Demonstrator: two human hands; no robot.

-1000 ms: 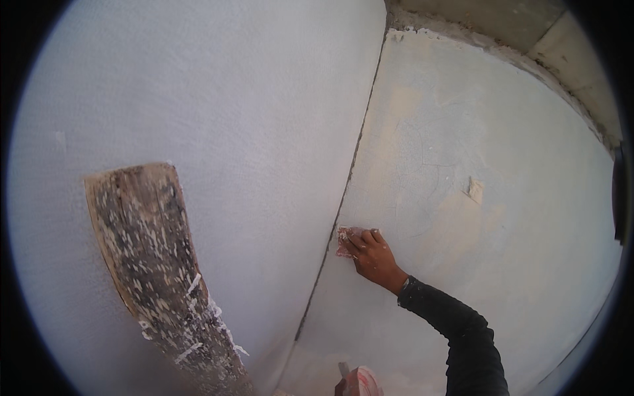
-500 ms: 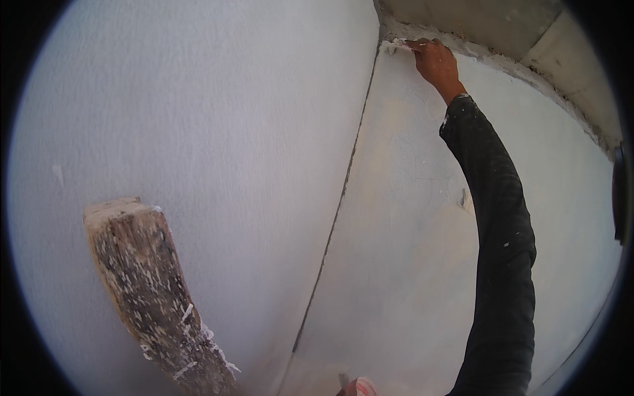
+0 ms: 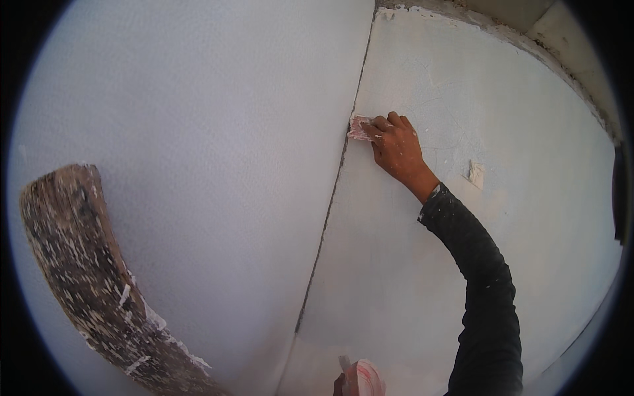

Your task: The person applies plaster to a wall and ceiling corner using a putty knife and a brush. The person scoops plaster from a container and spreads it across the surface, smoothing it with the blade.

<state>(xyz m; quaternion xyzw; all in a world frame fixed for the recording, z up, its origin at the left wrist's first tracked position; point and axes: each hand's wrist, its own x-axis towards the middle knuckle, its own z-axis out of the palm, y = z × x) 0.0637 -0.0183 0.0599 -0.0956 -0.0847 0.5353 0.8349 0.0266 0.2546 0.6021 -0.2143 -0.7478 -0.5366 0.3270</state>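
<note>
My right hand point(image 3: 397, 148) is closed on a small pink scraper point(image 3: 360, 128) smeared with white putty. The scraper's edge rests on the pale right-hand wall panel point(image 3: 389, 264), right at the dark narrow joint point(image 3: 328, 221) between the two wall faces. Only a sliver of my left hand point(image 3: 339, 385) shows at the lower edge, its fingers mostly hidden. It lies against a rounded pink-and-white putty-smeared thing point(image 3: 368, 379), with a flat grey strip point(image 3: 344, 363) sticking up beside it.
A rough wooden beam point(image 3: 86, 264), flecked with putty, slants across the lower left. Above the right panel runs a rough bare edge point(image 3: 508, 30) under grey slabs point(image 3: 574, 46). A raised patch point(image 3: 476, 174) marks the panel, and a dark object point(image 3: 619, 195) stands at the far right.
My right hand has come down from the top corner along the joint with the scraper. The view has shifted, so the beam sits farther left and higher. More of the pink-and-white thing shows.
</note>
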